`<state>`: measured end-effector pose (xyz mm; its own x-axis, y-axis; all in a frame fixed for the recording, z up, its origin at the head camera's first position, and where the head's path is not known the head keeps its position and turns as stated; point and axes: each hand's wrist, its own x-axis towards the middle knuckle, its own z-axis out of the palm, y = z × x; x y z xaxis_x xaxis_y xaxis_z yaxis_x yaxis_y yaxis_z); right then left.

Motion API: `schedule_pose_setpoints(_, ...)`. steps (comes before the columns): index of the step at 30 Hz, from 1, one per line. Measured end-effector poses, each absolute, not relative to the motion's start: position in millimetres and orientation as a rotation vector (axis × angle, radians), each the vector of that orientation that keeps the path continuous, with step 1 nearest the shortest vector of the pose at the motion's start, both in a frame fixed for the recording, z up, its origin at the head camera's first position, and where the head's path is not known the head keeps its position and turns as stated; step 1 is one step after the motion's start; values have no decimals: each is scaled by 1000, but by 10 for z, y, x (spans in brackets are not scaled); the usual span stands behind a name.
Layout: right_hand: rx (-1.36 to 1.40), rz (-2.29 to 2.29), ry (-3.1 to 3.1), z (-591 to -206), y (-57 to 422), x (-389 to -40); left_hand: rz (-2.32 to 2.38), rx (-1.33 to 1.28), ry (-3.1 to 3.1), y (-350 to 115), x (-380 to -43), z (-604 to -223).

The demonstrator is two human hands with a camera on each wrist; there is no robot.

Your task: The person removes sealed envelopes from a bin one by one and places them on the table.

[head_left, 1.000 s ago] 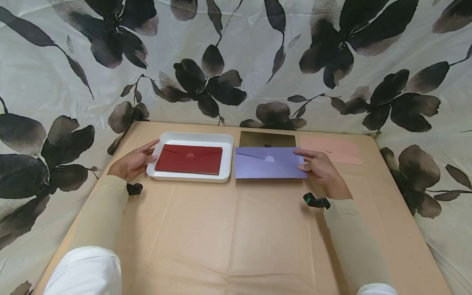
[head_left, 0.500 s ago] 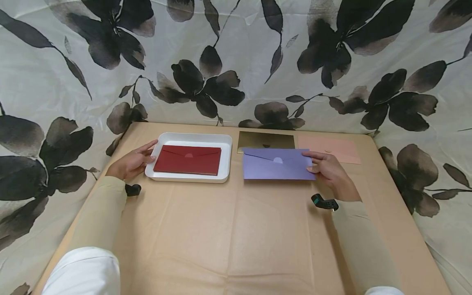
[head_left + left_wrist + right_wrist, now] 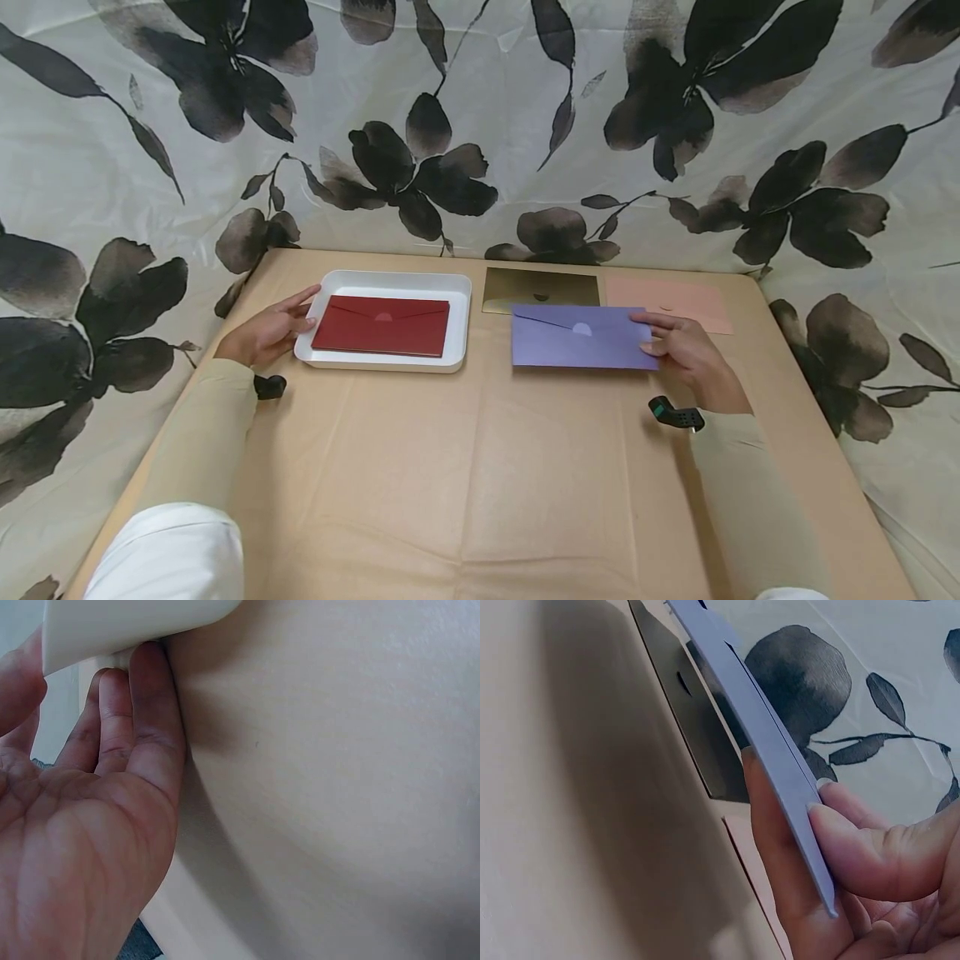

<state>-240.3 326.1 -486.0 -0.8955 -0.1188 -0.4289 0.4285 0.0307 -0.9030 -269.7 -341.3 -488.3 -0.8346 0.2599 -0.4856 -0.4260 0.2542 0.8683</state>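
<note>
— Lilac envelope (image 3: 581, 337)?
— Held above the table (image 3: 547, 467), toward its far edge. My right hand (image 3: 697, 358) pinches its right edge, likely to keep its face uncovered. Flat, flap down, pale half-round tab.
— Your other?
— My left hand (image 3: 264, 335): fingers relaxed, touching the white tray (image 3: 461, 321), perhaps steadying it. Red envelope (image 3: 380, 332) inside. Gold (image 3: 525, 287) and pink envelopes (image 3: 667, 293) along the table's far edge.

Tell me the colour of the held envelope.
The held envelope is lavender, a light bluish purple; it shows best in the head view.
</note>
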Motion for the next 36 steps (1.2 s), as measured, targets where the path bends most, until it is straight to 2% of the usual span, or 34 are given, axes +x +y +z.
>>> schedule_pose_setpoints(15,325,-1954,1881,-4880,3496,-2368,1625,-151,1991,-3413,-2693,-4907)
schedule_pose_setpoints(36,333,-1744,2071,-4953,3866,-2286,1626,-167,1988,-3409,-2676,-4875)
